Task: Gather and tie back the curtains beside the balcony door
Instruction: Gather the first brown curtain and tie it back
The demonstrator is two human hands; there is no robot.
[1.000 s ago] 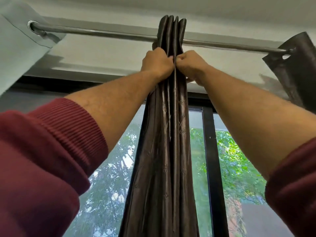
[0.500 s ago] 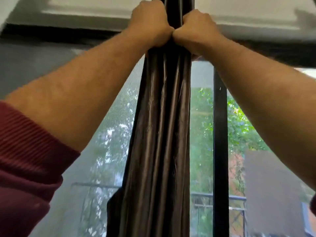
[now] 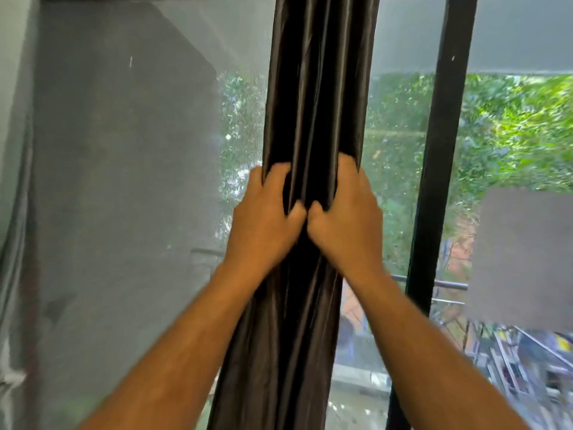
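A dark brown satin curtain [image 3: 316, 97] hangs bunched into a narrow column of folds down the middle of the view. My left hand [image 3: 263, 225] wraps around its left side and my right hand [image 3: 347, 221] around its right side, thumbs meeting at the front. Both hands squeeze the folds together at mid height. The curtain rod and the curtain's top and bottom are out of frame.
Behind the curtain is the balcony door glass with a black vertical frame bar [image 3: 434, 181] to the right. A grey mesh screen [image 3: 124, 181] covers the left pane. Outside are green trees [image 3: 511, 135] and a balcony railing [image 3: 446, 285].
Both hands have slid down the curtain from just under the rod to mid height, still clasped around it. The view has tilted down, so the rod and ceiling are gone.
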